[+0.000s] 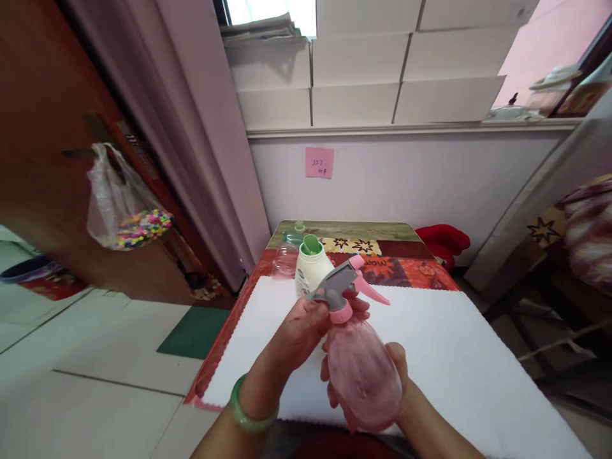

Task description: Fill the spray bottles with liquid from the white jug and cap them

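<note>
A pink see-through spray bottle (366, 376) with a grey and pink trigger head (338, 284) is tilted in front of me, held in both hands. My left hand (306, 328), below a green bangle, has its fingers closed around the neck and the pink collar. Round the bottle's body my right hand (398, 363) is wrapped, thumb on the right side and fingertips showing on the left. Behind the trigger head stands a white bottle (313, 271), partly covered, with a green cup-shaped piece (312, 245) at its mouth.
A white sheet (430, 338) covers much of the low table. Beyond the white bottle, a clear plastic container (285, 260) is at the table's back left. A bag of colourful bits (129, 217) hangs from the door handle. A red plush-looking thing (442, 242) lies behind the table.
</note>
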Action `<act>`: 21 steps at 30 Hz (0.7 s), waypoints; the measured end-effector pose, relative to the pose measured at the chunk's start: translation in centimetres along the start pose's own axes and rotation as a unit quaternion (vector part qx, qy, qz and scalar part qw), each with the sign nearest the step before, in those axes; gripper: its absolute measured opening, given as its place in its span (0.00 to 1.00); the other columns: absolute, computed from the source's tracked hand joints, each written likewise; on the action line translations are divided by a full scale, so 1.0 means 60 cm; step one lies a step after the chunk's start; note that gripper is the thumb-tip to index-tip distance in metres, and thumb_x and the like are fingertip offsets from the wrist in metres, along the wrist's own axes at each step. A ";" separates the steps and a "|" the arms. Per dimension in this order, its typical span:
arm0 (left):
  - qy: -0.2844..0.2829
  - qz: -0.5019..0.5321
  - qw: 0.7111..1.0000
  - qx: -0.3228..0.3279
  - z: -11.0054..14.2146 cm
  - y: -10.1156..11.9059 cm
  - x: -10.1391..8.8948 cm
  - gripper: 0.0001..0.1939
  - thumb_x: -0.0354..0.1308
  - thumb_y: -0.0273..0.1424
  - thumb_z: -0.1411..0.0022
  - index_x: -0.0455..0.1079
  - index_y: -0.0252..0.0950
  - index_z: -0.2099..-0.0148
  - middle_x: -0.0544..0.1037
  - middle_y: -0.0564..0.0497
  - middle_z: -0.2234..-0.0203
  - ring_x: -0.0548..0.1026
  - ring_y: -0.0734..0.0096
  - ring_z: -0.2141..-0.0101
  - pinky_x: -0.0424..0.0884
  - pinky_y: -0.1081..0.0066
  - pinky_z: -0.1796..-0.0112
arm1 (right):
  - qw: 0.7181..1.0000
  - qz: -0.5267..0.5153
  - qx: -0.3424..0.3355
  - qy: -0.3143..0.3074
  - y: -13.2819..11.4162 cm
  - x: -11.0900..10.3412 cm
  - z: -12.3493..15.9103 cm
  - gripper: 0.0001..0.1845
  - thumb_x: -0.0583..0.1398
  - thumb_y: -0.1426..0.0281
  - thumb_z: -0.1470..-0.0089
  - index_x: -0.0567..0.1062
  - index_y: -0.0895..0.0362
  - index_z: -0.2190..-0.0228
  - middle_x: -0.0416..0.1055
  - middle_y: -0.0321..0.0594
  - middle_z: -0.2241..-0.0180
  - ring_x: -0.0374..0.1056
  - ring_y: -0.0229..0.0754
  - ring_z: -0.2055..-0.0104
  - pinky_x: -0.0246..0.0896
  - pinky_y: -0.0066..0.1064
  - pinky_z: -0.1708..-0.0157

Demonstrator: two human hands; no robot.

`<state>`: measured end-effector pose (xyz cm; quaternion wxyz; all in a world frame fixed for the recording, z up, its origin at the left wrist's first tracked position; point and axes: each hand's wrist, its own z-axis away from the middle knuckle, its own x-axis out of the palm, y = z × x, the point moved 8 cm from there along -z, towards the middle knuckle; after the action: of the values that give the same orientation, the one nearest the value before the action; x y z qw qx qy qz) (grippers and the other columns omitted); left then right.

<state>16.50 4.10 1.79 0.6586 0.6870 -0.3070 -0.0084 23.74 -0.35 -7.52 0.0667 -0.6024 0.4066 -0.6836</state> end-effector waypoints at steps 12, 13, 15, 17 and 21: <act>0.118 -0.008 0.990 0.075 0.019 0.027 -0.027 0.15 0.71 0.38 0.44 0.78 0.36 0.57 0.83 0.47 0.66 0.81 0.57 0.58 0.73 0.59 0.53 | 0.977 0.135 -0.123 0.107 -0.022 0.003 -0.017 0.51 0.72 0.39 0.64 0.73 0.56 0.45 0.79 0.52 0.53 0.76 0.56 0.53 0.75 0.42 0.59; 0.148 -0.021 0.985 0.081 0.022 0.030 -0.033 0.15 0.71 0.37 0.44 0.78 0.37 0.57 0.83 0.48 0.66 0.81 0.59 0.60 0.74 0.62 0.55 | 0.955 0.189 -0.169 0.152 -0.039 0.003 -0.012 0.51 0.73 0.41 0.64 0.73 0.55 0.44 0.78 0.51 0.50 0.75 0.58 0.49 0.74 0.45 0.53; 0.217 -0.053 0.969 0.105 0.027 0.038 -0.045 0.16 0.73 0.37 0.46 0.77 0.37 0.57 0.82 0.49 0.66 0.80 0.64 0.63 0.73 0.65 0.59 | 0.872 0.324 -0.259 0.262 -0.069 -0.001 0.006 0.50 0.74 0.45 0.63 0.71 0.52 0.42 0.74 0.50 0.44 0.71 0.61 0.43 0.69 0.49 0.44; 0.276 -0.090 0.947 0.136 0.031 0.046 -0.050 0.16 0.75 0.36 0.48 0.76 0.37 0.60 0.81 0.50 0.66 0.78 0.67 0.64 0.72 0.67 0.60 | 0.740 0.459 -0.328 0.366 -0.088 0.002 0.029 0.49 0.76 0.51 0.62 0.69 0.51 0.40 0.72 0.50 0.41 0.69 0.61 0.40 0.65 0.51 0.40; 0.328 -0.094 0.923 0.178 0.026 0.055 -0.039 0.16 0.75 0.37 0.48 0.75 0.37 0.62 0.81 0.51 0.68 0.77 0.69 0.65 0.72 0.69 0.59 | 0.544 0.585 -0.407 0.443 -0.095 0.019 0.048 0.54 0.75 0.53 0.60 0.63 0.53 0.36 0.71 0.52 0.43 0.71 0.61 0.43 0.70 0.53 0.44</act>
<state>12.61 3.90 3.64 0.5853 0.7832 -0.0043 0.2099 28.26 1.37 -3.19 0.0113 0.1865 0.8812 -0.4343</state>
